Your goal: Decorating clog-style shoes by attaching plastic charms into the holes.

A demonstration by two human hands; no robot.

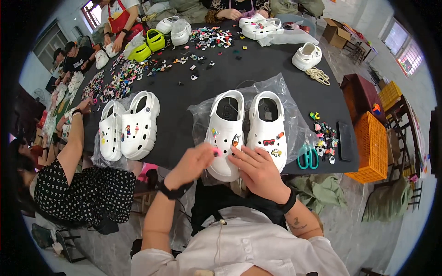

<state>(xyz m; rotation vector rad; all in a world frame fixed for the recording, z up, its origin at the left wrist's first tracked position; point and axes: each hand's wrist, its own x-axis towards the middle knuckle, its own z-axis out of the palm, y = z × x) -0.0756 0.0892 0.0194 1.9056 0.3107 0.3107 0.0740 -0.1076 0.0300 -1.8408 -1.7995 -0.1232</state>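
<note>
A black table (258,69) is covered with white clogs and scattered shoe charms. A clear plastic bag (287,99) is spread under a pair of white clogs (248,131) at the near edge. The left clog's toe is steadied by the right hand (258,171), fingers curled against it. A small pink charm (215,151) is pinched in the left hand (193,163) at that toe. Teal scissors (307,157) lie just beside the bag.

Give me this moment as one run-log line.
left hand: pinching pink charm at left white clog | right hand: resting on clog toe | teal scissors: right, untouched
</note>
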